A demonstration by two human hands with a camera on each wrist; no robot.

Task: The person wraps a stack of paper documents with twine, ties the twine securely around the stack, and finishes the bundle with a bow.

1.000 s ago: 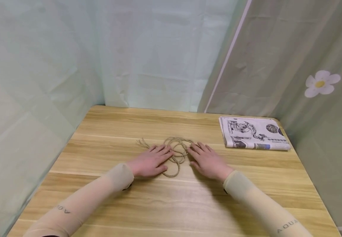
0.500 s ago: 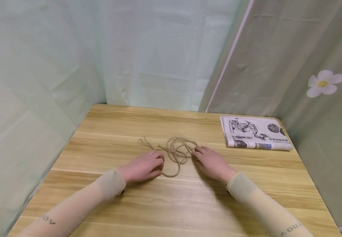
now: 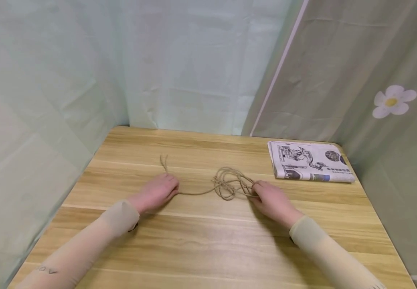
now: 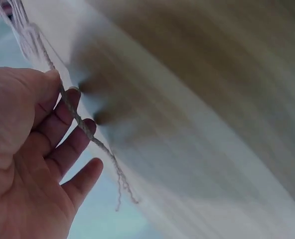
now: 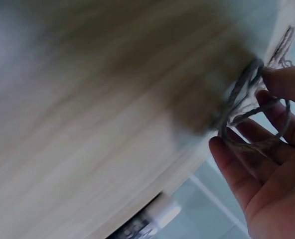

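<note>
- Drawn apart since a second ago: left hand (image 3: 156,192) slid out toward the left, right hand (image 3: 270,197) slid out toward the right, both formerly lying flat either side of the coil at the middle.
- Pulled out with them, the twine (image 3: 226,185): one strand now stretched in a line across the boards between the hands, the loops dragged rightward, the frayed end swung up past the left knuckles.
- Spreading under everything, the wooden table (image 3: 208,245), pale planks, hemmed in by light green curtains (image 3: 49,80) on the left and behind.
- Hanging on the right, a grey-green curtain with white flowers (image 3: 393,100).
- Lying flat at the far right corner, well apart from both hands, a folded newspaper (image 3: 309,162), unmoved.
- Resting knuckles-up on the tabletop, left hand (image 4: 33,164) with fingers (image 4: 68,149) bent round the twine (image 4: 82,127); strand pinned under the thumb, frayed tail dangling past the little finger in the left wrist view.
- Resting beside the loops, right hand (image 5: 272,174) with fingers (image 5: 237,169) hooked through several turns of the twine (image 5: 247,114), a bundle of strands caught against the thumb.
- Sitting just left of the right hand, the remaining tangle of loops, touching the table, joined by the taut strand to the left hand.
</note>
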